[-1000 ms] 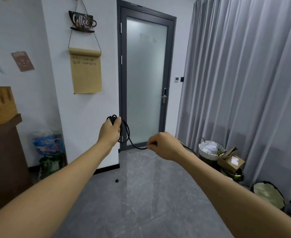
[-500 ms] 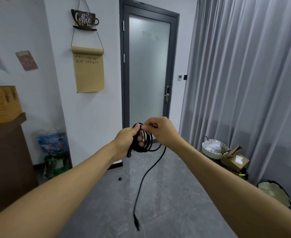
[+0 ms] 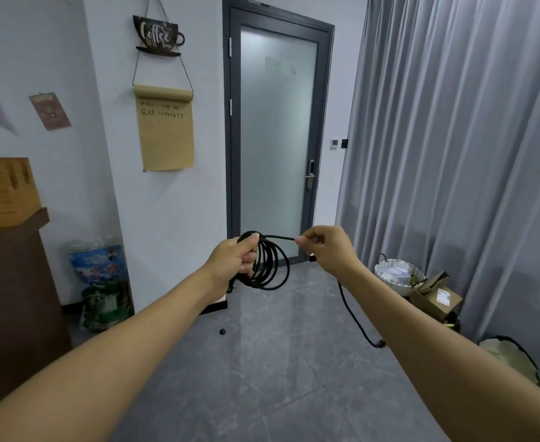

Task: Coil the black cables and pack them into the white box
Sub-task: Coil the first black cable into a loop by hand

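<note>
A black cable (image 3: 270,264) hangs in several round loops from my left hand (image 3: 233,261), which grips the top of the coil at chest height. My right hand (image 3: 327,250) pinches the same cable a short way to the right, and a straight piece runs between the two hands. Below my right hand the loose tail (image 3: 353,317) drops down and ends in a plug beside my right forearm. The white box is not in view.
A frosted glass door (image 3: 278,148) stands ahead, grey curtains (image 3: 453,154) to the right. A white basket (image 3: 396,275) and a cardboard box (image 3: 438,298) sit by the curtain, a brown cabinet (image 3: 10,298) at left. A small black object (image 3: 222,331) lies on the floor.
My right hand has drawn away to the right from the coil, pulling a straight piece of cable taut. The loose tail has swung from the middle over to under my right hand.
</note>
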`<state>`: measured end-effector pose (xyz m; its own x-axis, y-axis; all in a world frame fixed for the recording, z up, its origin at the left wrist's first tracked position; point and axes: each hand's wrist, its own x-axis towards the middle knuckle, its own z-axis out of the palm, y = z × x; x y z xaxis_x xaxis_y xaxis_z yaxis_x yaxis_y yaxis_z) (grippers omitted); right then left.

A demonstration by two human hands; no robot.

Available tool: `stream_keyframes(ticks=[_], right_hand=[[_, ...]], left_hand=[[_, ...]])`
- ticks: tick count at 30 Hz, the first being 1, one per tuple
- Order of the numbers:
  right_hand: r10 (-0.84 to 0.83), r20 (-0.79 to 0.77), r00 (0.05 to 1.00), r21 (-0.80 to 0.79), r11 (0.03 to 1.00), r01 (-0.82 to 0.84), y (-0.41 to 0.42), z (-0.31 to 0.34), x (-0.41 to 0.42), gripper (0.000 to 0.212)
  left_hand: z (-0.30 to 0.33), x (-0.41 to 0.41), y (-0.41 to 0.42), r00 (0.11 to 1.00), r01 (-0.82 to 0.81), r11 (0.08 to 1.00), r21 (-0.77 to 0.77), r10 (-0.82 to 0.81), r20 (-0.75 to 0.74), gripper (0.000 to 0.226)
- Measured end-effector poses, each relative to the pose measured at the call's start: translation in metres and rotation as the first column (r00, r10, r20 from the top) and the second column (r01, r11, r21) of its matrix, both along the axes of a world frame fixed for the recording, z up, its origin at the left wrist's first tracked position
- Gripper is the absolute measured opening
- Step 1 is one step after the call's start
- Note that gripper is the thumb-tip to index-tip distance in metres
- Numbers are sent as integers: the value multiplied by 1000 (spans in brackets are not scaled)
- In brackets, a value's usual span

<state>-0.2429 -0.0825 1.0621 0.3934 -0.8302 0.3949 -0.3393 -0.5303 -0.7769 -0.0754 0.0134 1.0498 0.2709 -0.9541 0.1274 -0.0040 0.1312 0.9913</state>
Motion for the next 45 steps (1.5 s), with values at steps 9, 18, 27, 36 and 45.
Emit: stream_keyframes(ticks=[9,18,27,36,45], right_hand=[[-109,-106,988,-10,994,109,-18,-27,-16,10],[-110,-664,740,-349,921,-176,6,-27,11,22],[258,-508,822,-287,849,-444,32,4,26,14],[271,-346,898,-148,930,-337,20,5,8,35],[371,-554,745,38,906,-422,25,0,2,18]], left_hand=[[-4,19,-1,952,-268,962,-55,255,-169,34],[-2,6,-6,935,-300,946,-122,317,157,31],[-13,-8,-4,855,-117,993,30,85,511,32],[-2,-20,5,937,140,978,154,-181,298,36],[13,-22,6,898,306,905,296,-378,225,50]])
